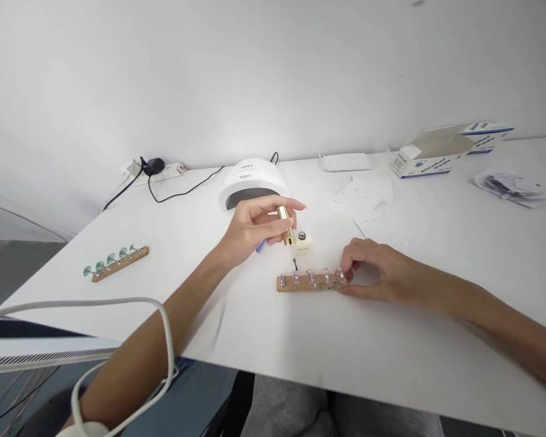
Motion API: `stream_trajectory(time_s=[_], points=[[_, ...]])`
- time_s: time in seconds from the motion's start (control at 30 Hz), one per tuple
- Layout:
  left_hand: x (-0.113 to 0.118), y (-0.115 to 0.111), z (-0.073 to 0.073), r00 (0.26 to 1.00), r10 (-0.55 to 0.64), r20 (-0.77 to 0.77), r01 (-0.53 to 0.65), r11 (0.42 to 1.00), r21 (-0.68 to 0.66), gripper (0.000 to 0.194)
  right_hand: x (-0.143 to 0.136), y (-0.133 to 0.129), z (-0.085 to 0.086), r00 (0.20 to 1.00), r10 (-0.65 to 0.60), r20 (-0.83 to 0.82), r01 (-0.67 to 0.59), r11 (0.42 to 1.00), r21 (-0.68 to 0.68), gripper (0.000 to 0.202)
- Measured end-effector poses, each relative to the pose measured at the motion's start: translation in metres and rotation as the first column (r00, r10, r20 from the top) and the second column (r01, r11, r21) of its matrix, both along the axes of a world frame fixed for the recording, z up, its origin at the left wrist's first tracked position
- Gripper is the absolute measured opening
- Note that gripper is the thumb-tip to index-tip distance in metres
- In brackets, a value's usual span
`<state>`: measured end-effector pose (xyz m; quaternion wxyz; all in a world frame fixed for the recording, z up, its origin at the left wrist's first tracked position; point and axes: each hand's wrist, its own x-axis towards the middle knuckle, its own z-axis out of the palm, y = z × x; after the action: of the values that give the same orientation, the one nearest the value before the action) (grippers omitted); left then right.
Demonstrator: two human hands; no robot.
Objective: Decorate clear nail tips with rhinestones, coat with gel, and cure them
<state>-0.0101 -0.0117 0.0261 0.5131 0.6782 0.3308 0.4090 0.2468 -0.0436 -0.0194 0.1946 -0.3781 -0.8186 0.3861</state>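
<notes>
My left hand [264, 223] pinches the gold cap of a nail polish brush [286, 229], its bristles pointing down just above a wooden strip. Several clear nail tips [311, 278] stand in a row on that wooden nail tip stand [300, 285]. Thumb and fingers of my right hand [368, 267] grip the stand's right end, close to the last tip. Right behind the stand is an opened pale yellow polish bottle [303, 246]. A small blue item [261, 246], partly hidden by my left hand, lies on the table.
A white nail lamp [253, 177] stands behind my left hand. At the left lies another stand with green tips [118, 262]. Paper sheets [368, 197], an open alcohol pads box [430, 159] and a pile of packets [512, 185] lie at right. A white cable [166, 328] loops near my left forearm.
</notes>
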Motion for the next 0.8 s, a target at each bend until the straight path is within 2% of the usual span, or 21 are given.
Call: stream_trajectory(time_s=[0.13, 0.23, 0.37, 0.47, 0.8], points=[[0.002, -0.005, -0.007, 0.999, -0.001, -0.044, 0.000, 1.000, -0.025, 0.029, 0.000, 0.000, 0.004, 1.000, 0.011, 0.020, -0.011, 1.000, 0.018, 0.019], [0.007, -0.009, -0.008, 1.000, -0.013, -0.010, 0.013, 0.999, -0.031, 0.033, 0.001, 0.002, 0.007, 0.997, 0.043, 0.059, -0.044, 0.999, 0.007, 0.016], [0.011, -0.014, -0.008, 1.000, 0.004, -0.023, -0.004, 1.000, -0.005, 0.026, 0.003, 0.003, 0.006, 0.997, 0.053, 0.059, -0.055, 0.998, 0.018, 0.017], [0.011, -0.016, -0.009, 0.997, 0.012, -0.071, -0.012, 1.000, 0.002, 0.028, 0.003, 0.003, 0.005, 0.997, 0.048, 0.066, -0.048, 0.999, 0.007, 0.019], [0.018, -0.021, -0.013, 0.987, 0.103, -0.123, -0.087, 0.988, 0.126, 0.034, 0.004, 0.003, -0.001, 0.999, 0.006, 0.046, -0.007, 1.000, 0.013, 0.022]])
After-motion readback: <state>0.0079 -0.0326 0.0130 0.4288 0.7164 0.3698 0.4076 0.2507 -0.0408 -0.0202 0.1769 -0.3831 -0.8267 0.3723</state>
